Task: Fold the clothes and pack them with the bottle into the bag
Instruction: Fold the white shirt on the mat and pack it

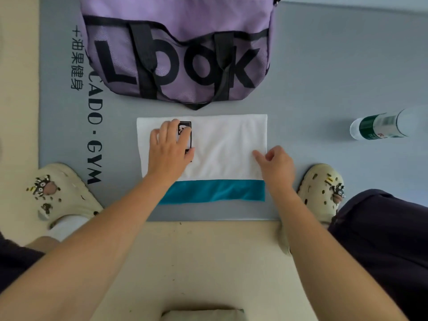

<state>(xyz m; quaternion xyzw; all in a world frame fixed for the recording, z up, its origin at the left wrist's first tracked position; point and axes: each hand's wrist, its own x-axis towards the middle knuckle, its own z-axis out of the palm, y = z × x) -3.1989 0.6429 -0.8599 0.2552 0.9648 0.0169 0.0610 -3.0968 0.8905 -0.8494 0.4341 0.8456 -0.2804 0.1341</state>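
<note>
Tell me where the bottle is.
In the head view, the bottle lies on its side on the grey mat, far right, apart from the white cloth and purple bag.

Left hand (170, 149): palm down, fingers straight and spread, pressing flat.
Right hand (276, 164): fingers curled, thumb & forefinger pinched together at tips.
Arms: both bare forearms reach fwd, roughly parallel.

My view down: grey foam gym mat (324, 66) on beige floor (208, 262), bearing purple mesh duffel bag (176, 47), folded white garment (222, 144) over teal cloth (215, 191), clear plastic bottle (379, 126) lying sideways.
</note>
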